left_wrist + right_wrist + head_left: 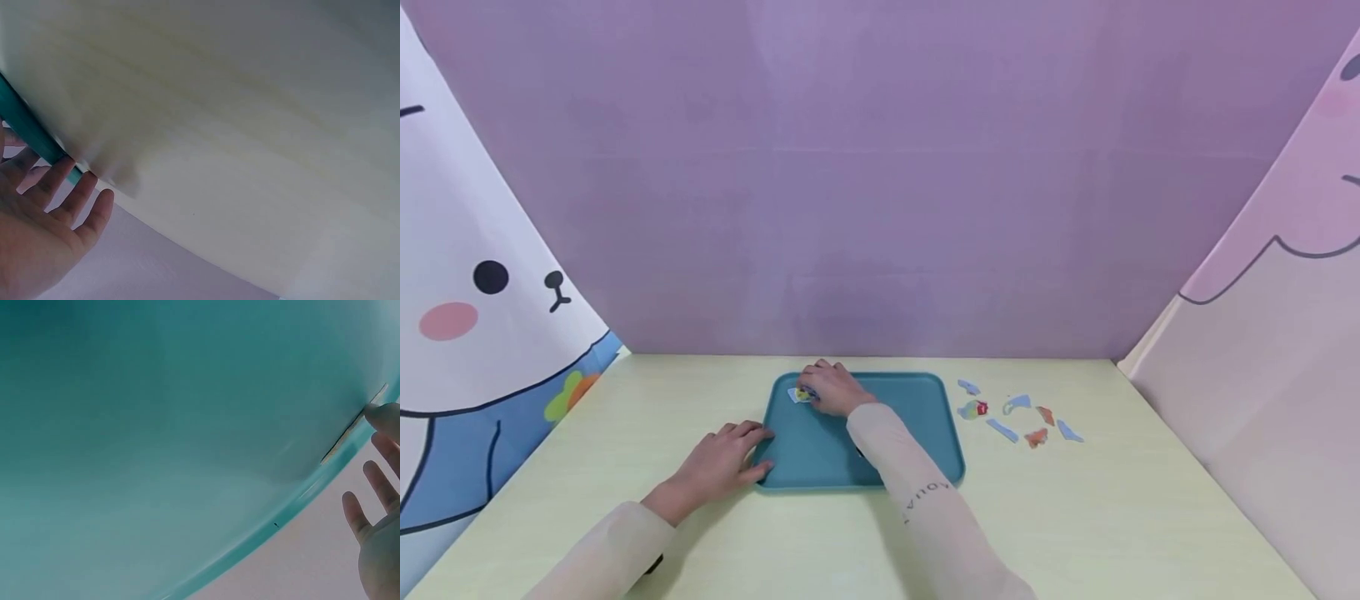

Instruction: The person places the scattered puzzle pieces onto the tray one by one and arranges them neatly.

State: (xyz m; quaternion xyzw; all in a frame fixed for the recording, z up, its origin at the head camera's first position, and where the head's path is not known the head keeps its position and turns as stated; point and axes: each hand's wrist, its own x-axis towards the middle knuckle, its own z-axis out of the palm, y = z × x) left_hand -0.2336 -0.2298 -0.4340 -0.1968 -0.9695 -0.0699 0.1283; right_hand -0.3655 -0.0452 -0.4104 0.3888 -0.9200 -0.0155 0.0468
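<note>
1. Left of the frame's lower centre, the left hand (718, 462) is loosely spread, fingertips touching the left rim of the teal tray (917, 408).
2. Above it, the right hand (829, 389) bends over the tray's upper-left corner, touching a flat patterned piece (799, 395); I cannot tell whether it pinches or merely presses.
3. In the right wrist view, at the right edge, its thumb meets that piece's thin edge, the other visible fingers apart.
4. The fingers cover part of the piece; its print is hard to make out.
5. The right sleeve (917, 487) hides the tray's lower-right area.
6. Right of the tray, loose coloured pieces (1002, 430) lie scattered on the table (1075, 517).
7. Both wrist views crop the hands.
</note>
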